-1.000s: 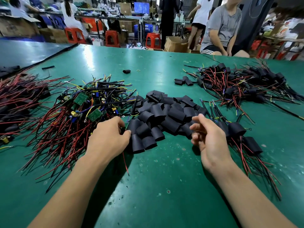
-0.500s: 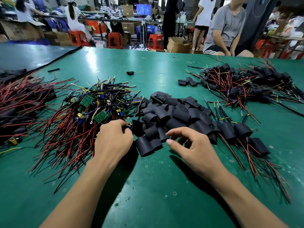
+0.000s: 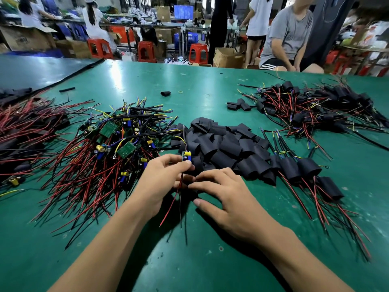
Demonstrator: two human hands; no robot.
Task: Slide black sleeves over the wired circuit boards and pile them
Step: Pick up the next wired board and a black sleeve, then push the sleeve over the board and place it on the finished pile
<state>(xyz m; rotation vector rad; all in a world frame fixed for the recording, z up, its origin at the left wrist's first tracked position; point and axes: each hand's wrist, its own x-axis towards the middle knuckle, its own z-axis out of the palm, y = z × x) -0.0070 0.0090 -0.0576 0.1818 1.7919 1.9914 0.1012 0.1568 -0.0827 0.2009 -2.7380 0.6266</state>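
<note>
While the left hand (image 3: 166, 180) pinches a wired circuit board (image 3: 186, 156) upright, its red and black wires dangling, the right hand (image 3: 229, 201) curls over the near edge of the sleeve heap (image 3: 227, 148) at twelve o'clock; whether it holds a sleeve cannot be told. On the green table (image 3: 210, 266), unsleeved boards (image 3: 109, 131) tangle at ten o'clock and sleeved boards (image 3: 307, 167) lie at three

Left hand (image 3: 162, 182) pinches wired board (image 3: 186, 156) beside sleeve pile (image 3: 227, 144).
</note>
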